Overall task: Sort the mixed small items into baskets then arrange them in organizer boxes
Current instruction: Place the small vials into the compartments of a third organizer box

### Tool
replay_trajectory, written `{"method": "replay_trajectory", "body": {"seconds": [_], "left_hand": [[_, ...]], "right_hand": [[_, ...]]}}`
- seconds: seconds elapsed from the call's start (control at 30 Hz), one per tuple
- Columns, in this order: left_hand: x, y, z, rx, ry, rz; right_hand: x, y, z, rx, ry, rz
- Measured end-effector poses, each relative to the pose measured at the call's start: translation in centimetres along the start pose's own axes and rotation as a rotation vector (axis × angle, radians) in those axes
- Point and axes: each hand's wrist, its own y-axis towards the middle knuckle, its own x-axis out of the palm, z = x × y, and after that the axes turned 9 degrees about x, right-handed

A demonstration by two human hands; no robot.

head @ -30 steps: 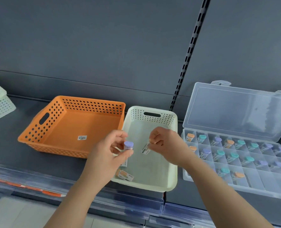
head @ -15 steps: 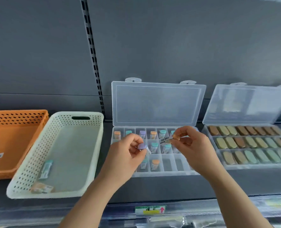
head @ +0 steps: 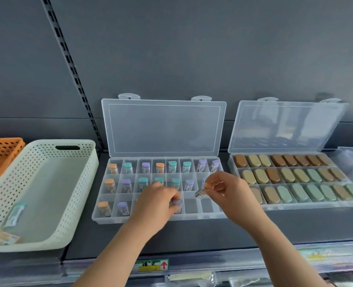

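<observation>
Two small vials are in play, one per hand, over the clear plastic organizer box [head: 171, 219] standing lid-up at the middle of the grey shelf [head: 192, 237]. The left hand [head: 157, 201] pinches a purple-capped clear vial [head: 177, 203] between thumb and curled fingers, low over the middle of the box's front row; whether it touches a cell floor, I cannot tell. The right hand [head: 227, 191] pinches a second labelled clear vial [head: 200, 192] by its top, tilted over the right part of the box, its cap colour hidden in the fingertips. Now the count: the back row is full of orange, teal and purple caps, and the middle row is filled as far as the right hand lets us see. The front row has two at its left corner, then the left hand, then at least two cells with nothing in them. Well past halfway, I'd judge. The cream perforated plastic basket [head: 82, 183] to the left holds a teal-capped vial [head: 16, 213] and an orange-capped vial [head: 5, 238] near its front-left corner, both yet to be moved. An orange perforated basket [head: 3, 146] sits at the shelf's left edge. At the right, a second clear organizer box [head: 305, 205] looks fully packed with brown, tan and green ovals.
</observation>
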Motion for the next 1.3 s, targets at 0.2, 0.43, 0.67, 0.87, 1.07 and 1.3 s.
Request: {"method": "replay_trajectory", "body": {"seconds": [0.2, 0.43, 0.67, 0.87, 1.07, 1.3], "left_hand": [[0.0, 0.0, 0.3, -0.013, 0.053, 0.012], [-0.5, -0.5, 0.1, -0.029, 0.048, 0.041], [-1.8, -1.5, -1.1, -0.027, -0.004, 0.080], [-5.8, -5.2, -4.8, -0.072, 0.028, 0.160], [-12.1, -11.3, -11.9, -0.212, 0.144, 0.164], [-16.9, -15.1, -21.4, -0.259, 0.330, -0.181]], "right_hand": [[1.7, 0.2, -0.1, -0.091, -0.191, -0.104], [3.1, 0.6, -0.2, -0.082, -0.377, -0.197], [2.6, 0.4, -1.5, -0.094, -0.411, -0.188], [4.6, 0.8, -7.3, -0.234, -0.317, -0.170], [11.0, 1.8, -15.3, -0.396, -0.280, -0.264], [18.9, 3.2, -21.8, -0.494, -0.350, -0.414]]}}
